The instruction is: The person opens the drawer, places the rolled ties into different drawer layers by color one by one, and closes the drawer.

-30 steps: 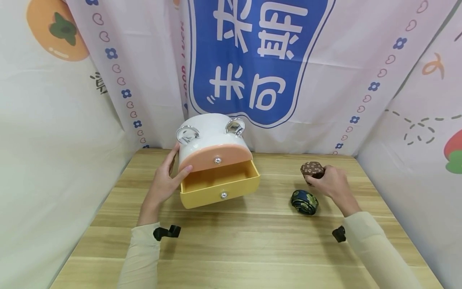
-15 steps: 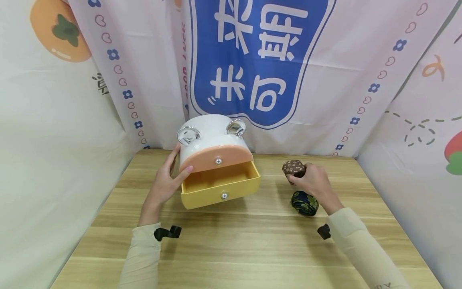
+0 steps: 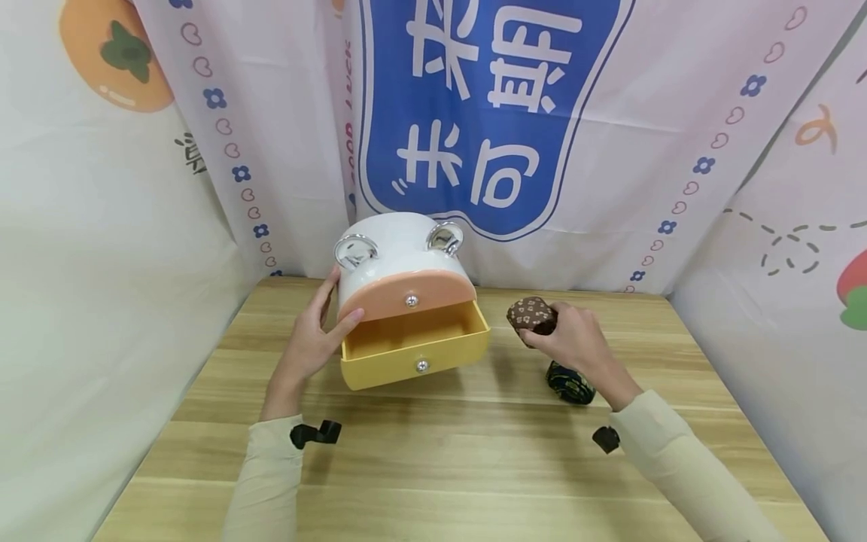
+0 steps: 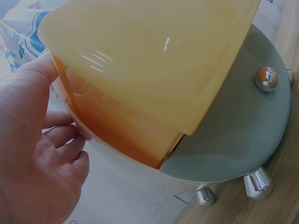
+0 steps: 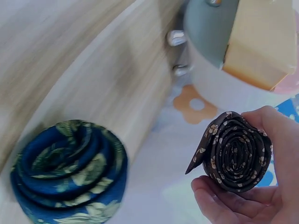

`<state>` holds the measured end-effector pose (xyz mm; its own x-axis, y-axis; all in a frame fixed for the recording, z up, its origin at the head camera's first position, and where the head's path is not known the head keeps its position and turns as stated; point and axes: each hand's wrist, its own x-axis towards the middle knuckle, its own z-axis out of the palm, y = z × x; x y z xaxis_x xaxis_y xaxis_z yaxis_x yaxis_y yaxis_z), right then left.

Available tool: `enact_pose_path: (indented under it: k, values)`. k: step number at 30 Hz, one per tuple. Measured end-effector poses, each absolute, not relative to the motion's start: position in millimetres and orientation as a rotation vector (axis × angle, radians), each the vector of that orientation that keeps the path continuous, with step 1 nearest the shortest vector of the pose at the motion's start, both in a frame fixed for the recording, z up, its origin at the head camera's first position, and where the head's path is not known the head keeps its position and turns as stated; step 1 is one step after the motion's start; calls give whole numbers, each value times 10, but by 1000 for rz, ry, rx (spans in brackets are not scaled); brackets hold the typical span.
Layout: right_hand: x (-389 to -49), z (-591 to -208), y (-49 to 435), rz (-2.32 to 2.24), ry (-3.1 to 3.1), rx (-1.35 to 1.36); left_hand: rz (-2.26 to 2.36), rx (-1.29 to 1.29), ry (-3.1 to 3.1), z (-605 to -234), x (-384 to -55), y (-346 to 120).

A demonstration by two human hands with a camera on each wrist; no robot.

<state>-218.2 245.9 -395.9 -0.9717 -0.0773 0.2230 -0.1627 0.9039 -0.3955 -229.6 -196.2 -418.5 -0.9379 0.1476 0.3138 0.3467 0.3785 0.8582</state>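
A small white drawer cabinet (image 3: pixel 398 239) with chrome ring ears stands at the back of the table. Its yellow drawer (image 3: pixel 389 370) is pulled out, with nothing lying inside; the peach drawer (image 3: pixel 440 288) above is closed. My left hand (image 3: pixel 310 339) holds the cabinet's left side, thumb across the front edge. My right hand (image 3: pixel 579 340) grips a rolled brown necktie (image 5: pixel 237 151) with small pale flowers, raised to the right of the yellow drawer. Below it on the table lies a rolled navy necktie (image 5: pixel 70 175) with yellow-green leaves, partly covered by the right hand in the head view.
In the left wrist view a grey-green lower drawer (image 4: pixel 233 112) and short chrome feet (image 4: pixel 258 183) show under the yellow one. The wooden table (image 3: pixel 406 467) meets a printed cloth backdrop (image 3: pixel 623 173) behind and at both sides.
My right hand has carried the brown necktie left, from the table's right part toward the yellow drawer. The left hand, the cabinet and the navy necktie have stayed put.
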Motion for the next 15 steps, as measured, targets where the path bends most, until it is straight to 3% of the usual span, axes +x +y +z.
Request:
enact_pose_path:
  k: [15]
  values:
    - [-2087, -3567, 2271, 589, -2815, 327, -1593, -448, -2450, -4170, -2292, -1959]
